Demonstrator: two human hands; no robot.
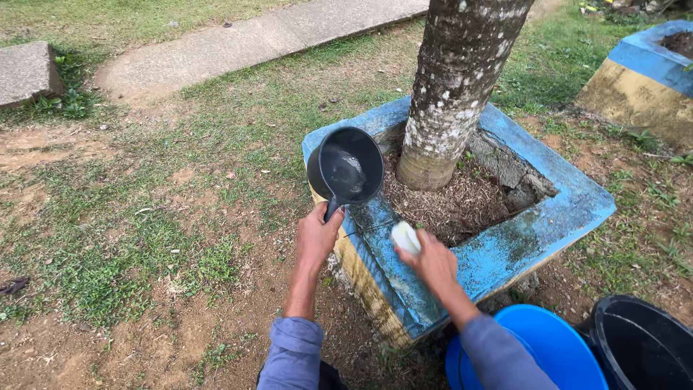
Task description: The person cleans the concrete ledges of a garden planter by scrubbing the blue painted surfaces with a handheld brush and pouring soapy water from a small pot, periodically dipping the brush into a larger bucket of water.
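My left hand (316, 237) grips the handle of a black water dipper (346, 166), tilted so that water runs onto the blue painted rim of a square concrete planter (538, 230). My right hand (433, 258) holds a small white scrubbing pad (405, 236) pressed against the wet blue rim just right of the dipper. A mottled tree trunk (455, 79) rises from the mulch inside the planter.
A blue bucket (545, 347) and a black bucket (642, 347) stand at the lower right beside my arm. A second blue and yellow planter (642, 79) is at the upper right. A concrete path (245, 43) crosses patchy grass behind.
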